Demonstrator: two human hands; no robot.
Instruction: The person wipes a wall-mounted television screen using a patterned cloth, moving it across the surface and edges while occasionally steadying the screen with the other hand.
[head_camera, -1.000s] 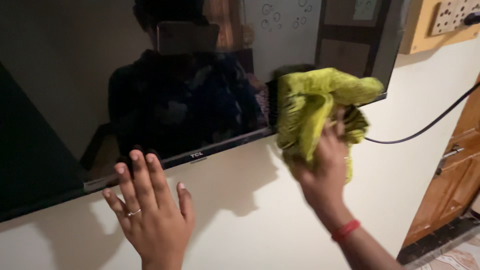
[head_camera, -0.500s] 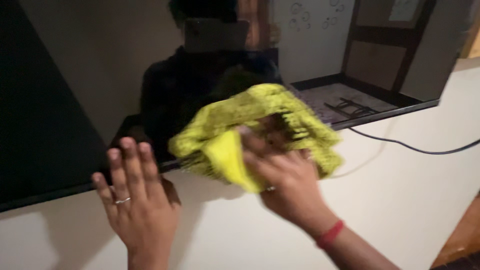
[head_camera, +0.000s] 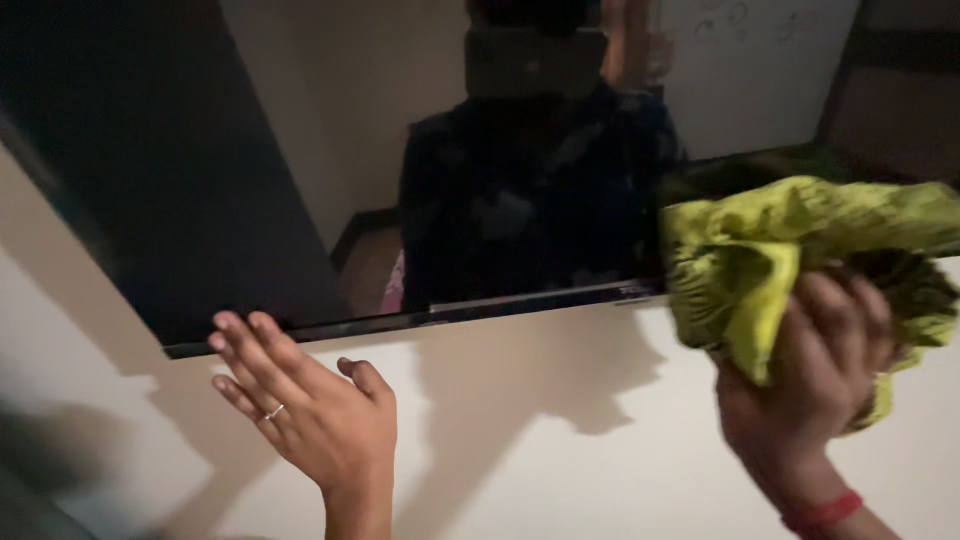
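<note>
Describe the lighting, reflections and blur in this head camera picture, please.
Head view: dim, warm light; the dark screen mirrors a person and room; the left hand casts a shadow on the wall; the right hand and yellow cloth look motion-blurred.

I see a cream wall (head_camera: 560, 440) carrying everything here, with a black flat television (head_camera: 300, 200) mounted flat against it, its lower edge running slightly tilted across my view. My left hand (head_camera: 310, 415) lies spread against the bare wall just under that edge, fingertips touching the frame. The dark glossy screen mirrors a room; shadows fall on the paint below.
</note>
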